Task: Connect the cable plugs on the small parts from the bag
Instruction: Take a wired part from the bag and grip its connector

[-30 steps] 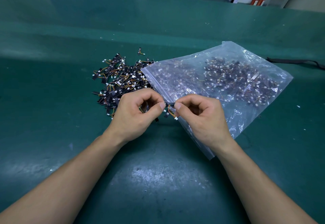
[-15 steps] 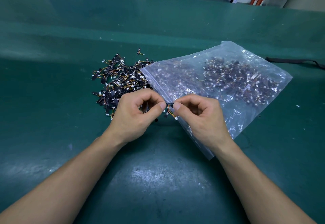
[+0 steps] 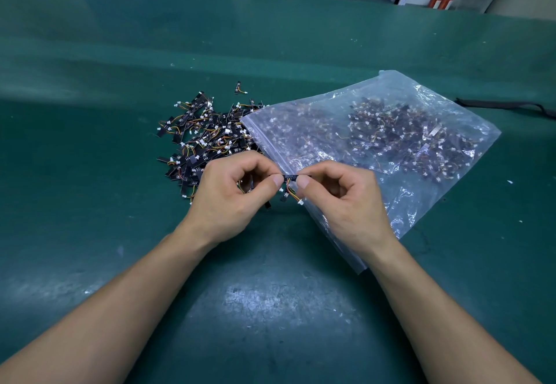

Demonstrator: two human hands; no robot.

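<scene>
Both hands, left hand (image 3: 231, 194) and right hand (image 3: 340, 200), pinch one small black board (image 3: 290, 177) (plug (image 3: 300, 201) dangling unmated), so seating it likely comes next.

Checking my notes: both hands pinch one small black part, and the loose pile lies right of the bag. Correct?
Not quite. The head view shows the loose pile lying left of the bag, beside its zip edge. The left hand and right hand do pinch one small black part.
</scene>
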